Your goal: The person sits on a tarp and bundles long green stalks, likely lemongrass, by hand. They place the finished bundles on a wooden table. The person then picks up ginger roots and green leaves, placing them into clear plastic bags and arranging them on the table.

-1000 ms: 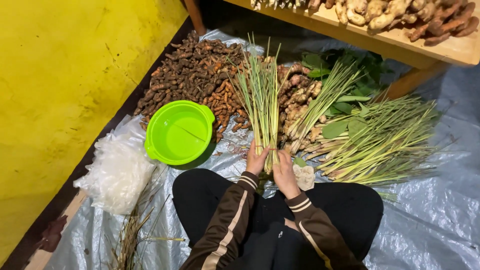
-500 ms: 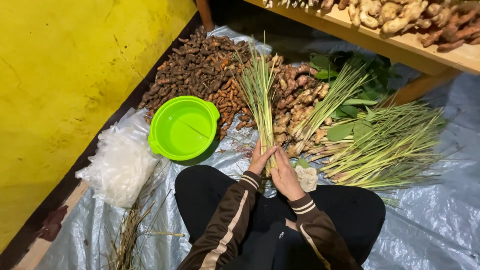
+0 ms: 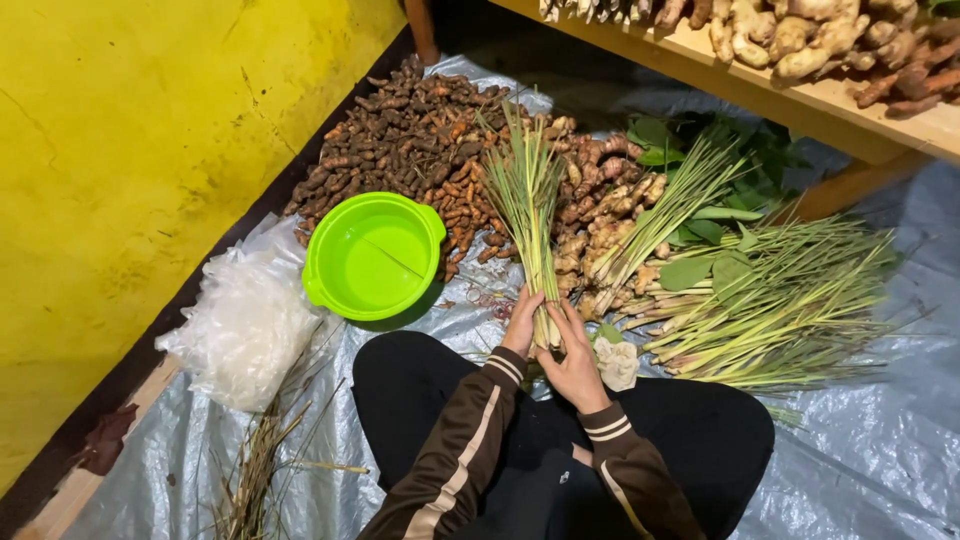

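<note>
Seen from the head view: holding one bundle of lemongrass stalks (image 3: 532, 215) upright between both hands, low in front of the crossed legs. Left hand (image 3: 522, 322) wrapped round the pale base of the bundle from its left side, grip clenched on the stalks. Right hand (image 3: 577, 362) pressed against the same base from the right and slightly nearer the body, fingers curled over it, likewise clenched on the bundle. Long axis running almost straight away from the body, base at the hands, green tips fanning out far beyond, over the pile of brown roots (image 3: 400, 150). Both hands level at the base, the left a touch further along the stalks, the right lower and closer to the lap.

Just left of the bundle, a round green plastic basin (image 3: 372, 256), apart from the hands, resting on the grey plastic sheet (image 3: 870, 460) that covers the floor. Further left, a heap of clear plastic bags (image 3: 245, 325) against the yellow wall (image 3: 130, 150). Right of the hands, a large loose heap of more lemongrass (image 3: 790, 300) lying sideways, near but not touching, with pale knobbly ginger roots (image 3: 600, 210) and green leaves (image 3: 700, 230) behind. Above, a wooden shelf (image 3: 860, 110) carrying more roots. Dry straw (image 3: 255, 470) at lower left.
</note>
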